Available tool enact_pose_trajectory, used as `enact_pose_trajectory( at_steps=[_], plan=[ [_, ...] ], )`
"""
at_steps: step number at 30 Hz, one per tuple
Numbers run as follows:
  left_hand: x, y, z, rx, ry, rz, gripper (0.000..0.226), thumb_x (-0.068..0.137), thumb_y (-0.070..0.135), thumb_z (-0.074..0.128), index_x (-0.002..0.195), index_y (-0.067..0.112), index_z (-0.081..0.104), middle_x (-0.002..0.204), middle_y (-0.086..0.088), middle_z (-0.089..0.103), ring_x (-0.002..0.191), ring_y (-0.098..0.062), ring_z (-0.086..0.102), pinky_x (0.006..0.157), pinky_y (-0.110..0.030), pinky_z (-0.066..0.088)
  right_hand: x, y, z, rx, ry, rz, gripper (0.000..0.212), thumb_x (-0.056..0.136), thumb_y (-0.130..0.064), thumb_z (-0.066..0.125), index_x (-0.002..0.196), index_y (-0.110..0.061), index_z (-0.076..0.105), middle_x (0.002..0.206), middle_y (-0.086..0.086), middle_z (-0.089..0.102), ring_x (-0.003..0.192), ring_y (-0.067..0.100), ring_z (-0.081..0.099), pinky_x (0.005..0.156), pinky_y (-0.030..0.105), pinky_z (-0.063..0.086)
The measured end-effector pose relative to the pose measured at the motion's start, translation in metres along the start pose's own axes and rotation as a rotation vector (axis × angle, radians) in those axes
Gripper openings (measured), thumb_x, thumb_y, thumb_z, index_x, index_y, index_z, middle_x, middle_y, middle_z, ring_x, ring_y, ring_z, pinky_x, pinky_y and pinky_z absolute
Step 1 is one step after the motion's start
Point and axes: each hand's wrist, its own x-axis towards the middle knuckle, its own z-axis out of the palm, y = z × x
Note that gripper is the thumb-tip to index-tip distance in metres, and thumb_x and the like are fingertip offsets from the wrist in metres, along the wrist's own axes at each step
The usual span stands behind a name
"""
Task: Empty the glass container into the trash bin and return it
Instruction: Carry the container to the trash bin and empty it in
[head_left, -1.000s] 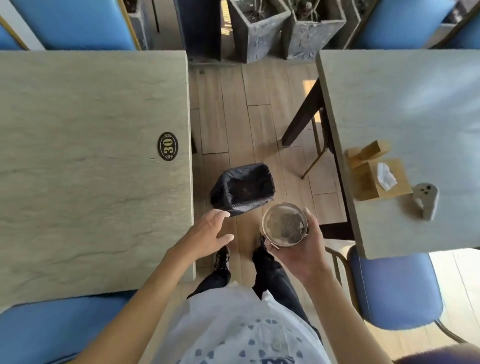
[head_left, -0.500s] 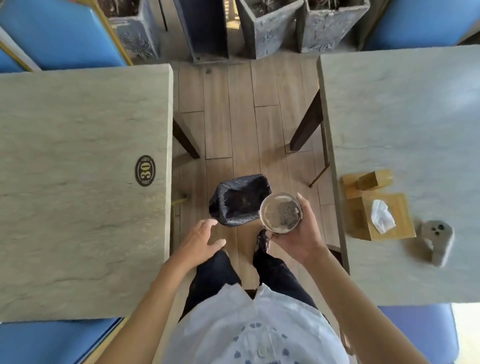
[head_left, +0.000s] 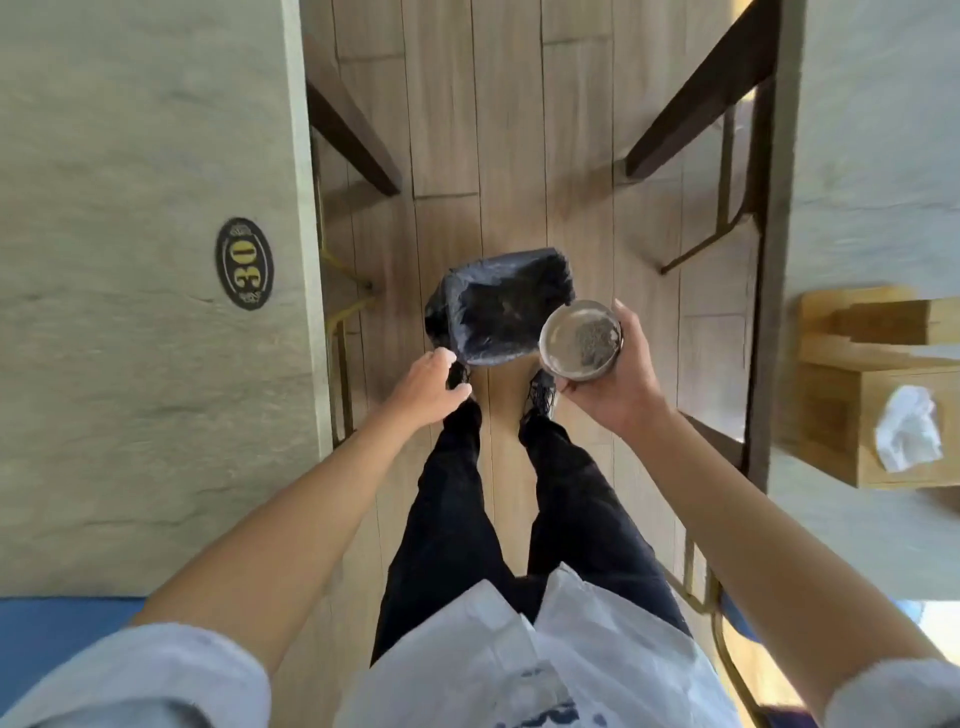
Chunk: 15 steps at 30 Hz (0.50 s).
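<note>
Open floor (head_left: 467, 130) runs from the bin (head_left: 501, 312) toward 12 o'clock; benches hem it at 9 o'clock (head_left: 130, 338) and 3 o'clock (head_left: 878, 156).

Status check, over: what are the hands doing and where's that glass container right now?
Right hand grips glass container, upright, grey debris inside, not yet tipped. Left hand at near edge of trash bin, contact unclear. Nothing between container and bin.
</note>
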Motion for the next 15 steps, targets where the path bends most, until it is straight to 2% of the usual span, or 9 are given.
enact_pose_trajectory(
  at_steps=[3,5,8,10,12,15],
  plan=[
    [0.047,-0.026,0.020,-0.036,-0.080,-0.084,0.059,0.093,0.036,0.062,0.141,0.007,0.044,0.141,-0.011,0.054,0.125,-0.028,0.056,0.098,-0.040,0.047,0.045,0.015,-0.007,-0.034,0.062,0.024,0.064,0.087,-0.068,0.057,0.128,-0.020,0.069,0.128,0.010,0.064,0.111,0.028,0.057,0.083,0.037,0.045],
    [0.076,-0.041,0.034,-0.062,-0.112,-0.119,0.059,0.092,0.037,0.061,0.141,0.008,0.045,0.141,-0.009,0.054,0.125,-0.028,0.056,0.097,-0.037,0.045,0.073,0.025,-0.015,-0.043,0.087,0.036,0.064,0.087,-0.069,0.056,0.128,-0.021,0.068,0.128,0.010,0.063,0.112,0.029,0.055,0.071,0.035,0.046],
    [0.121,-0.063,0.047,-0.103,-0.122,-0.171,0.042,0.093,0.033,0.059,0.126,0.008,0.052,0.127,-0.008,0.060,0.124,-0.029,0.055,0.092,-0.035,0.042,0.117,0.034,-0.024,-0.019,0.121,0.046,0.060,0.087,-0.068,0.057,0.123,-0.022,0.071,0.126,0.009,0.066,0.115,0.031,0.055,0.067,0.035,0.046],
    [0.149,-0.078,0.058,-0.150,-0.111,-0.200,0.038,0.094,0.031,0.058,0.123,0.007,0.054,0.124,-0.008,0.062,0.125,-0.030,0.054,0.096,-0.036,0.043,0.146,0.038,-0.033,-0.005,0.138,0.052,0.058,0.088,-0.066,0.056,0.122,-0.022,0.072,0.126,0.010,0.065,0.115,0.031,0.054,0.068,0.036,0.045],
    [0.169,-0.089,0.069,-0.198,-0.108,-0.246,0.045,0.094,0.030,0.059,0.131,0.005,0.054,0.127,-0.009,0.063,0.125,-0.030,0.055,0.101,-0.036,0.045,0.175,0.039,-0.043,-0.002,0.132,0.046,0.062,0.087,-0.066,0.057,0.128,-0.022,0.069,0.129,0.010,0.062,0.117,0.032,0.051,0.068,0.036,0.045],
    [0.193,-0.104,0.090,-0.283,-0.110,-0.299,0.045,0.094,0.028,0.059,0.131,0.003,0.054,0.123,-0.009,0.064,0.121,-0.029,0.058,0.101,-0.036,0.046,0.219,0.039,-0.054,-0.018,0.160,0.040,0.076,0.082,-0.064,0.061,0.143,-0.020,0.061,0.131,0.011,0.062,0.120,0.033,0.054,0.073,0.037,0.046]
  ],
)
